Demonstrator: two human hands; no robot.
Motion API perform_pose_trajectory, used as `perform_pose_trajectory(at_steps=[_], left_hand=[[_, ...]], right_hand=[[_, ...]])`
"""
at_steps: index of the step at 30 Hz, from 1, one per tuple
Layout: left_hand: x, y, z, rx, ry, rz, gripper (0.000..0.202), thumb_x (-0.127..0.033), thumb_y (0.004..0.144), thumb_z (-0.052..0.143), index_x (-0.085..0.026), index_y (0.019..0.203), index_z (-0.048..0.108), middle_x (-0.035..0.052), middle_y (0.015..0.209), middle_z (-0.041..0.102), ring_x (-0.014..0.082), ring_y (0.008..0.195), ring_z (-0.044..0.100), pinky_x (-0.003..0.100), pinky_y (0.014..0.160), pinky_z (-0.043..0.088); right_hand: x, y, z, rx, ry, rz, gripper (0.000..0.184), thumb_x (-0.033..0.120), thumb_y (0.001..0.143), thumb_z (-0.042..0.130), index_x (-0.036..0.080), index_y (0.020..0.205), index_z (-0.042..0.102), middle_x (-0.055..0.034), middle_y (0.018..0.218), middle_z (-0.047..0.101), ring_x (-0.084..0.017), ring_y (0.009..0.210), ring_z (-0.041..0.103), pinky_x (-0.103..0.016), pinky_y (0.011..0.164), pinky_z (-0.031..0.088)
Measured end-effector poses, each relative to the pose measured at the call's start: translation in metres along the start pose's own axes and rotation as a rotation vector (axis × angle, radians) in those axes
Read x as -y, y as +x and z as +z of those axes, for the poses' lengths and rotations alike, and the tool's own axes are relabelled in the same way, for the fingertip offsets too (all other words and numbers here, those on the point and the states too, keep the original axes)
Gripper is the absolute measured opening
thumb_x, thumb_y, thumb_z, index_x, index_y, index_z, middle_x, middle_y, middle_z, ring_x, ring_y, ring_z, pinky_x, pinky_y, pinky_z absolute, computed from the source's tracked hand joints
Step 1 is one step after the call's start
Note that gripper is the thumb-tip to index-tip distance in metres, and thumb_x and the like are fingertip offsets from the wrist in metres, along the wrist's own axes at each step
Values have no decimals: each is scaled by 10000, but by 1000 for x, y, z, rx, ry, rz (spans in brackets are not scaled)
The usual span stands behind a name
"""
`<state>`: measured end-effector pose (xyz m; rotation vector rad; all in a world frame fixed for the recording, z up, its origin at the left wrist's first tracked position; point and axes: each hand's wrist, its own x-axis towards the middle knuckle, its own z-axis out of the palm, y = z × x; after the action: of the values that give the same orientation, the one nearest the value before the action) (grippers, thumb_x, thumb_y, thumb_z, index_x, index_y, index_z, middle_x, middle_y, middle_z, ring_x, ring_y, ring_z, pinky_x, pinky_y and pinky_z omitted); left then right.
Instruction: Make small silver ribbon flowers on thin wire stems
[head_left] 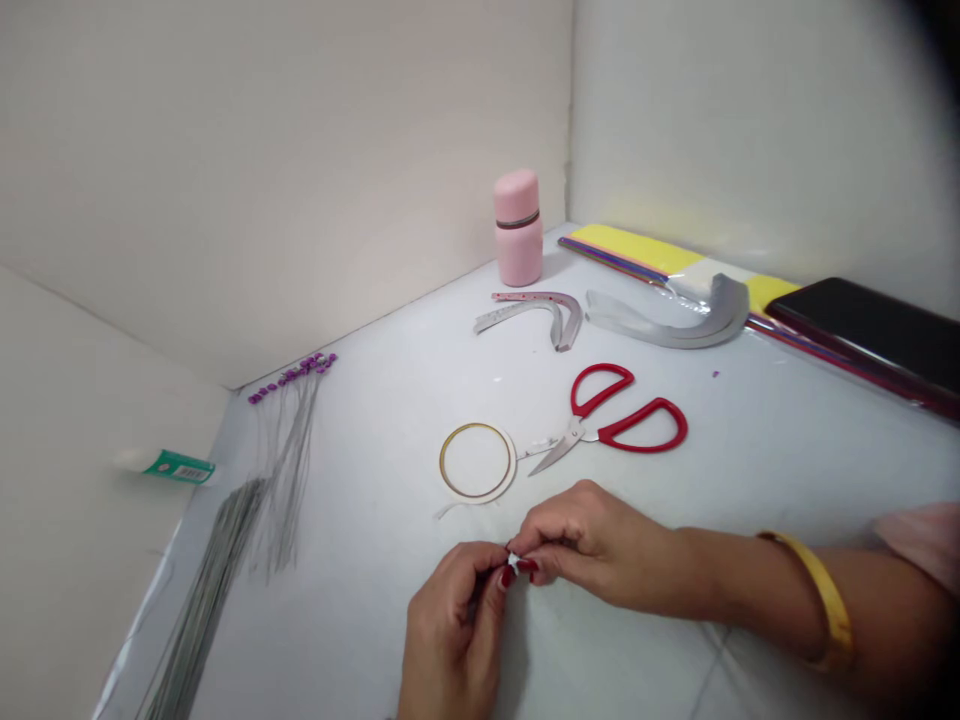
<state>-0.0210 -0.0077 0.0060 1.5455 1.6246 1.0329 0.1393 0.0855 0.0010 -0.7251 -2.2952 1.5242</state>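
1. The small white piece (514,561) was pinched in the air over the table (352,610), at bottom middle of the view.
2. The left hand (450,630) and right hand (592,545) both grasped it, with fingertips close together, which gave fine control.
3. Red-handled scissors (600,415) lay at 1 o'clock from it, and a gold-edged tape roll (478,462) at 11 o'clock.

Scissors (600,415) just right of a tape roll (478,462), both behind the left hand (450,630) and right hand (592,545)
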Motion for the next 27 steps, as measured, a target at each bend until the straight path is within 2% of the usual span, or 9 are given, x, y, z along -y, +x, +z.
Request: perform_pose_trajectory(at_steps=[8,11,14,17,19,24,27], left_hand=[[-1,1,10,-112,17,-36,128,-233,836,477,-196,838,600,34,758,670,154,663,630,242,616,483],[1,1,10,-141,30,-46,138,-239,842,473,-191,895,590,54,824,687,162,699,641,253,636,496],[0,-1,8,-96,149,4,180,-208,858,445,-180,965,587,75,896,682,164,765,637,256,677,489],[-1,-3,8,-99,233,83,216,-167,873,405,-183,963,600,60,874,675,146,762,623,237,683,465],[-1,-4,7,-125,244,98,207,-169,873,410,-192,951,600,43,841,670,137,738,617,231,671,452],[2,-5,2,-45,246,131,182,-185,867,411,-188,878,593,35,775,635,142,688,587,242,628,435],[2,-4,2,-51,257,157,190,-174,866,399,-187,861,589,28,746,620,139,669,572,244,615,421]], right_hand=[[4,1,3,-131,-203,-115,213,139,821,443,148,851,654,-25,699,662,-111,624,585,-182,586,427],[4,2,2,-151,-192,-112,210,139,818,454,154,879,655,-16,702,667,-103,614,585,-174,582,429],[5,0,3,-172,-176,-116,199,144,814,473,150,877,662,-14,704,674,-99,614,591,-166,582,435],[5,-2,4,-191,-188,-136,203,162,824,476,145,875,672,-21,705,679,-101,618,597,-167,585,440],[5,-2,5,-193,-192,-150,215,172,831,471,142,888,676,-27,714,686,-106,630,606,-171,594,447],[6,-1,4,-132,-126,-130,219,172,831,468,138,889,676,-30,731,692,-103,640,622,-164,605,465],[6,0,2,-103,-79,-91,214,156,826,463,138,873,672,-23,716,688,-98,624,624,-158,586,467]])
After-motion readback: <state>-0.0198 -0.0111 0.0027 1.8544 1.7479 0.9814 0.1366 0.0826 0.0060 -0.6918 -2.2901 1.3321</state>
